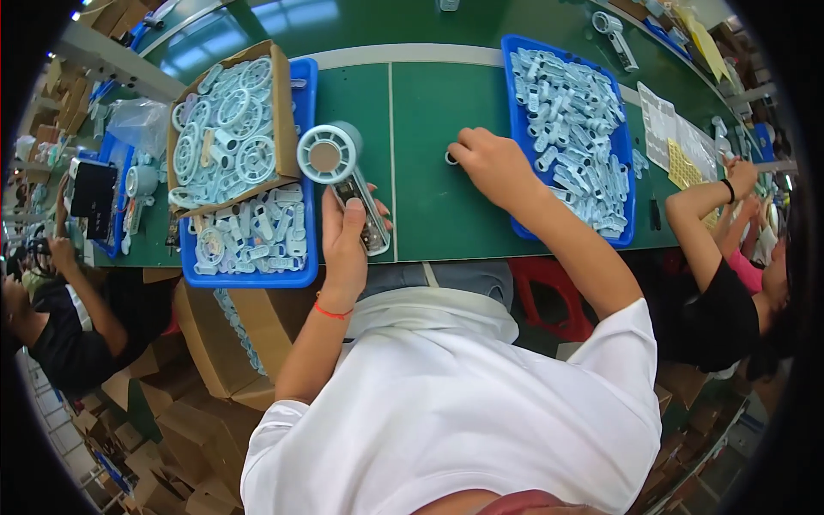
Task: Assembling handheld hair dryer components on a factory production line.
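My left hand [345, 249] is wrapped round the handle of a pale blue handheld fan [345, 142]. The fan's round head points up and away from me. Its handle lies open along one side, with dark and metallic inner parts showing. Over the green table, my right hand [496, 168] has its fingers curled together at a small round dark-rimmed piece [450, 158]. Its fingertips pinch that piece, whose exact kind is too small to tell. A blue tray [631, 215] heaped with small pale blue plastic parts stands just right of this hand.
On the left, a cardboard box [281, 112] of pale blue rings and covers rests on another blue tray [309, 257] of parts. Another fan [614, 39] lies at the far right, near printed sheets [665, 129]. Co-workers sit on both sides. A red stool [549, 292] stands below the table edge.
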{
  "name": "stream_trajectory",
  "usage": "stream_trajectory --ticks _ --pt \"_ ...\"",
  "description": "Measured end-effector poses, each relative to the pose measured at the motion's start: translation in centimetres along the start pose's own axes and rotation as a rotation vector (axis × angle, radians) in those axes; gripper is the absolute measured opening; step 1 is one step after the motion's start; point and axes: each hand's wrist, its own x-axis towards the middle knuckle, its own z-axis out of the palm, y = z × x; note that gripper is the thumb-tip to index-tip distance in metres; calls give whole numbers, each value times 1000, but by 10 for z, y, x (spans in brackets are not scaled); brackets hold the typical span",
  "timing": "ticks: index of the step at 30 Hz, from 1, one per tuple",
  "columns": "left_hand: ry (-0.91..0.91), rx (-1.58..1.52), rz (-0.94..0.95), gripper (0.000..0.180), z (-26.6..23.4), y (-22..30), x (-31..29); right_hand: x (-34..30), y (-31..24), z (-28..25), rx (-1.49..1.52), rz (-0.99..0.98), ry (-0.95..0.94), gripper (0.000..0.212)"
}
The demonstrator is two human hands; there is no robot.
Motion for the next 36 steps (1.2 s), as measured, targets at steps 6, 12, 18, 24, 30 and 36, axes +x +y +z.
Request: stream_trajectory --ticks 6,12,18,24,30,36 --pt "-96 -177 -74 48 17 0 11 2 -40 -60 1020 343 16 27" --pt "-165 65 82 88 24 -22 19 -11 -66 -45 1526 624 29 27" --pt "-256 233 -54 93 20 -17 19 -16 -73 -36 1484 727 136 28" --pt "-265 519 153 87 26 -18 17 -14 -73 -42 1404 807 151 25" --pt "-238 728 224 83 30 -18 17 -15 -69 -39 1257 797 146 23" --pt "-234 690 112 76 32 -18 20 -12 -63 -37 1267 815 77 24"
